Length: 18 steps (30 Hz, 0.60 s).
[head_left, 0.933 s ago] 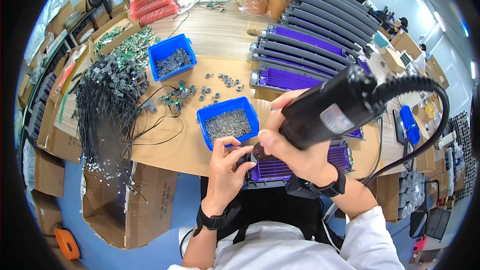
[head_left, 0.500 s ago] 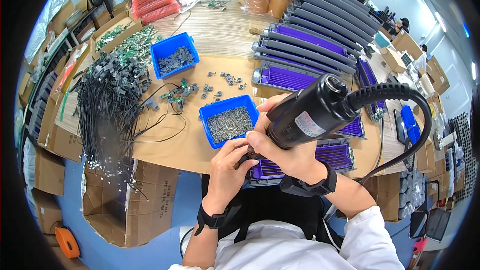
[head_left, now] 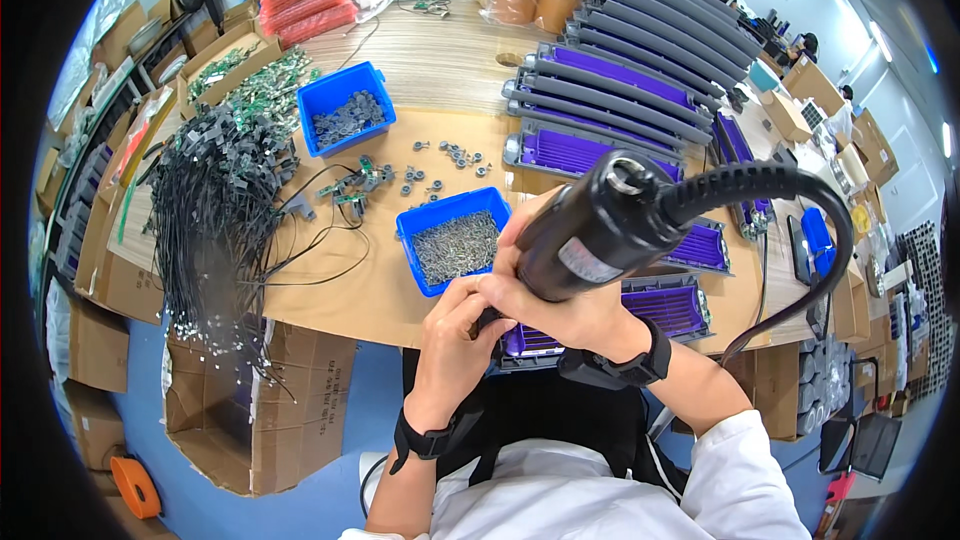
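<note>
My right hand (head_left: 575,320) is wrapped round a black electric screwdriver (head_left: 585,230), its thick cord arching away to the right. The driver leans with its tip toward my left hand, and the tip itself is hidden by my fingers. My left hand (head_left: 455,325) touches the right one and pinches a small dark piece at that tip, mostly covered. Just beyond the hands sits a blue bin of small screws (head_left: 403,236). Below and behind the driver lies a grey part with a purple slatted panel (head_left: 665,312), partly covered by my right hand.
A second blue bin (head_left: 306,125) holds small grey wheel-like parts, with several more (head_left: 462,155) loose on the cardboard. Bundled black cables (head_left: 215,230) hang over the left edge. Rows of grey-purple parts (head_left: 600,105) fill the far right. An open carton (head_left: 300,410) stands below the table.
The screwdriver's body has shifted a little left and tilted more upright, with my right hand following. My left hand stays nearly in place, still pinching.
</note>
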Each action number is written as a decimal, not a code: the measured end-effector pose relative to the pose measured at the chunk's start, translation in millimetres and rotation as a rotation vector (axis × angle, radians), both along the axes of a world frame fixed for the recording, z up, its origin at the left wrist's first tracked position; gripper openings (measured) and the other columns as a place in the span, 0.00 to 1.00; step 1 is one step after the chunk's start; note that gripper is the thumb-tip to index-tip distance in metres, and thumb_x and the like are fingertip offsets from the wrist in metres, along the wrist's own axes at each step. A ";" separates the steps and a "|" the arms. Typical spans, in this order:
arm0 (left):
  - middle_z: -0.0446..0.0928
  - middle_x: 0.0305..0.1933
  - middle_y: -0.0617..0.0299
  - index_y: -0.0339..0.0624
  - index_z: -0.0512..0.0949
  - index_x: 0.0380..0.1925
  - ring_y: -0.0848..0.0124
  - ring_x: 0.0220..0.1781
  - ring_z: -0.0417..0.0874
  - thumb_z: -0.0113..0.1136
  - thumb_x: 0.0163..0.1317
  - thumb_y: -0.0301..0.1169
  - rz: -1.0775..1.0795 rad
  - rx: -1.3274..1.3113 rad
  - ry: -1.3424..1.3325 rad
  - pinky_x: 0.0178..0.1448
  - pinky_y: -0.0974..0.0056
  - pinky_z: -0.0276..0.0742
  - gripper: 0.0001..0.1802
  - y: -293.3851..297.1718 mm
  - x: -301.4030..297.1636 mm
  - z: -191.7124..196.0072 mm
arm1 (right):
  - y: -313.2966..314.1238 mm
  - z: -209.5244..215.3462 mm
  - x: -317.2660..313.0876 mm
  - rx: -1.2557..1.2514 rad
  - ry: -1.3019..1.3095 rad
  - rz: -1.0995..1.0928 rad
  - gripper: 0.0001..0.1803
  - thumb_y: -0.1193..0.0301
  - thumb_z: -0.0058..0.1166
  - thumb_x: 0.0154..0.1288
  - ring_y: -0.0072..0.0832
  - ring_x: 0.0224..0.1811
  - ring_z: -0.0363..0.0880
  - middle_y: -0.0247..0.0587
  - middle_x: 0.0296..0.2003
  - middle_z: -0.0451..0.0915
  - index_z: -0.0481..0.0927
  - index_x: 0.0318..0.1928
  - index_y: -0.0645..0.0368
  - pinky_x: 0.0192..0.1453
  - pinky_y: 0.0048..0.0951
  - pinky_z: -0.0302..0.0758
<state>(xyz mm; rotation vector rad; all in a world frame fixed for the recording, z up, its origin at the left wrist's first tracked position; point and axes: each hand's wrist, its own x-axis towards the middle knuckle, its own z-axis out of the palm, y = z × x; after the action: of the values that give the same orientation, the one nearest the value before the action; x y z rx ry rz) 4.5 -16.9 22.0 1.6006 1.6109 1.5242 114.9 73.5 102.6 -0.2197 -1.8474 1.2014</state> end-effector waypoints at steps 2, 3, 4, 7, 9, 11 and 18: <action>0.79 0.47 0.53 0.33 0.80 0.41 0.56 0.47 0.81 0.71 0.47 0.17 -0.013 -0.014 -0.017 0.47 0.59 0.78 0.18 0.6 -0.9 -0.6 | 2.2 1.1 -2.7 0.015 -0.013 0.015 0.18 0.80 0.65 0.55 0.17 0.26 0.75 0.33 0.25 0.77 0.73 0.44 0.62 0.32 0.21 0.71; 0.79 0.47 0.53 0.33 0.80 0.41 0.55 0.47 0.81 0.71 0.47 0.17 -0.021 -0.022 -0.025 0.47 0.59 0.78 0.18 1.7 -0.9 -1.5 | 3.9 2.2 -3.9 0.037 -0.028 0.011 0.17 0.79 0.67 0.54 0.18 0.27 0.75 0.33 0.26 0.77 0.74 0.42 0.62 0.32 0.21 0.72; 0.79 0.46 0.53 0.33 0.80 0.41 0.56 0.46 0.81 0.70 0.48 0.17 -0.020 -0.023 -0.019 0.45 0.59 0.77 0.18 2.3 -0.5 -2.6 | 3.9 3.3 -5.2 0.059 -0.042 0.008 0.16 0.78 0.68 0.53 0.18 0.27 0.75 0.32 0.26 0.77 0.75 0.40 0.61 0.33 0.22 0.72; 0.79 0.46 0.53 0.33 0.80 0.41 0.58 0.42 0.81 0.70 0.48 0.17 -0.008 -0.051 -0.018 0.41 0.61 0.76 0.17 -1.6 -0.6 -3.3 | 1.7 3.0 -9.5 -0.117 -0.018 0.050 0.14 0.76 0.70 0.52 0.18 0.29 0.76 0.31 0.27 0.78 0.76 0.36 0.61 0.35 0.22 0.73; 0.78 0.46 0.54 0.33 0.79 0.41 0.59 0.40 0.80 0.70 0.48 0.17 -0.018 -0.099 -0.038 0.37 0.62 0.75 0.18 -1.5 -0.1 -2.3 | 5.0 5.1 -6.7 -0.125 -0.063 0.047 0.14 0.76 0.70 0.52 0.17 0.29 0.76 0.31 0.27 0.78 0.77 0.37 0.61 0.35 0.22 0.73; 0.78 0.46 0.54 0.33 0.79 0.41 0.60 0.38 0.79 0.70 0.48 0.17 -0.023 -0.050 -0.017 0.35 0.63 0.74 0.18 -0.6 0.5 1.1 | 6.8 2.1 -4.9 -0.138 -0.060 0.028 0.15 0.77 0.69 0.52 0.17 0.29 0.76 0.31 0.27 0.78 0.77 0.38 0.62 0.35 0.22 0.73; 0.77 0.48 0.54 0.33 0.79 0.40 0.61 0.41 0.80 0.70 0.49 0.17 -0.020 -0.030 0.023 0.40 0.62 0.75 0.17 -1.6 0.8 -0.7 | -1.8 17.4 7.1 -0.079 0.049 -0.074 0.22 0.71 0.71 0.53 0.18 0.32 0.78 0.33 0.32 0.82 0.80 0.48 0.62 0.39 0.24 0.77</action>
<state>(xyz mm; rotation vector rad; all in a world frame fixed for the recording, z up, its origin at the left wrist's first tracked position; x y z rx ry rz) 5.3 -18.6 21.3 1.6187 1.6179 1.4697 122.0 71.7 120.0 -0.2976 -1.7370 1.2197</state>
